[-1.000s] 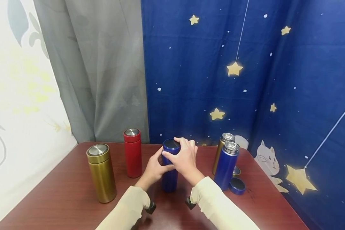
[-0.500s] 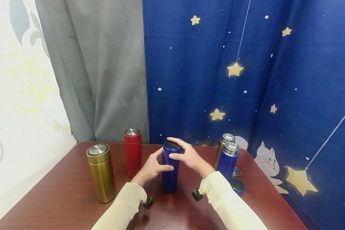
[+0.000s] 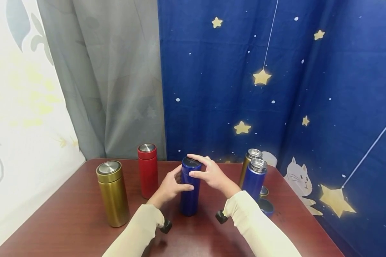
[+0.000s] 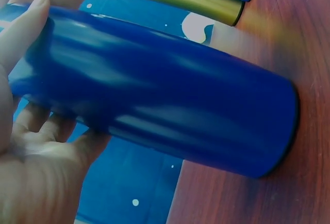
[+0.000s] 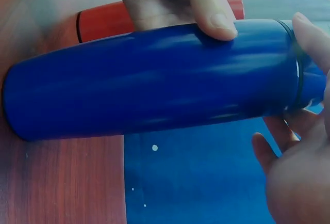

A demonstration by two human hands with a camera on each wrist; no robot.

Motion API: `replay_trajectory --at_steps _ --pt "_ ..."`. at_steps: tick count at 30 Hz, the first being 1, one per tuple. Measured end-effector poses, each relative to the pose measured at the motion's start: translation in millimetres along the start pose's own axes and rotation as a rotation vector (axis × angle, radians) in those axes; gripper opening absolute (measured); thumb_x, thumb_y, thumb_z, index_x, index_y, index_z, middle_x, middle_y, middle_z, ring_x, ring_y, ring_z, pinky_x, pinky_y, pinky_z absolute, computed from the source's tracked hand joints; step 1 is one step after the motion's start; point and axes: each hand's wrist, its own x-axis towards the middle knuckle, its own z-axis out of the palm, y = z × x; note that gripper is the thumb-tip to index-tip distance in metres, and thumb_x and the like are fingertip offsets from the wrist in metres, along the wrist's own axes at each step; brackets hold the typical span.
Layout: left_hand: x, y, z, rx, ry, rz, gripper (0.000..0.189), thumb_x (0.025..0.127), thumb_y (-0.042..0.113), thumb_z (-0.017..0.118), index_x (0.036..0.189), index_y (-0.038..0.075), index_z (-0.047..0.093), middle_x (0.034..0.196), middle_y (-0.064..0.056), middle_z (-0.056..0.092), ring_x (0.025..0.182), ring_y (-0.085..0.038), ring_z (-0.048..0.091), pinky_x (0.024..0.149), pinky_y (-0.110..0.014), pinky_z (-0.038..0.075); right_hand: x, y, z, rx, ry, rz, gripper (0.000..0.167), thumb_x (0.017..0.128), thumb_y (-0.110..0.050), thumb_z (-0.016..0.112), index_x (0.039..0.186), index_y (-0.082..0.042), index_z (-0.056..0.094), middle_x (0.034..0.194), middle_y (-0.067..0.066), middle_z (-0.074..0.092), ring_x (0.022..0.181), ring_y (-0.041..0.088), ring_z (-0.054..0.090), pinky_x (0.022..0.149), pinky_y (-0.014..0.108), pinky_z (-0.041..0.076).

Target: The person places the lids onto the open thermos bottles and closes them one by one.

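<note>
A person's left hand (image 3: 170, 186) curls around the upper body of a blue flask (image 3: 189, 201) upright on the dark red worktop (image 3: 67, 221), about midway between its side edges; the right hand (image 3: 213, 175) grips its lid (image 3: 191, 162) between bent fingers and thumb. A gold flask (image 3: 114, 200) stands toward the left edge, an open-mouthed blue bottle (image 3: 254, 182) toward the far right corner.

Held blue flask (image 4: 170, 90): top cut off, left-wrist view.
Near tabletop (image 3: 303, 228) right edge: open blue flask (image 3: 254, 182), base behind right sleeve (image 3: 257, 225).
</note>
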Motion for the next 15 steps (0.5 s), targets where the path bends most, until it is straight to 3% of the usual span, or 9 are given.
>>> replay_trajectory --at_steps 8,13,15 --pt "-4.0 2.7 5.9 0.048 0.071 0.007 0.079 0.079 0.007 0.081 0.146 0.015 0.042 0.131 -0.008 0.060 0.114 -0.024 0.062 0.093 -0.040 0.050 -2.3 -4.1 13.0 -0.138 0.177 -0.052 0.056 0.082 -0.027 0.079 0.133 -0.014 0.061 0.112 0.006 0.065 0.096 0.021 0.048 0.080 0.046 0.046" --pt "-7.6 8.8 13.7 0.061 0.150 0.017 0.082 0.077 0.001 0.080 0.147 0.008 0.040 0.133 -0.014 0.057 0.115 -0.030 0.060 0.093 -0.043 0.049 -4.2 -7.3 22.8 -0.230 0.279 -0.047 0.056 0.081 -0.032 0.079 0.131 -0.015 0.063 0.110 0.004 0.068 0.096 0.021 0.050 0.078 0.038 0.049" --pt "-11.4 18.2 17.8 0.075 0.176 0.029 0.082 0.077 0.003 0.081 0.147 0.002 0.038 0.133 -0.018 0.057 0.115 -0.033 0.060 0.092 -0.044 0.050 -5.4 -8.8 27.1 -0.259 0.313 -0.031 0.056 0.081 -0.035 0.079 0.131 -0.016 0.063 0.112 0.004 0.068 0.097 0.019 0.049 0.079 0.037 0.049"
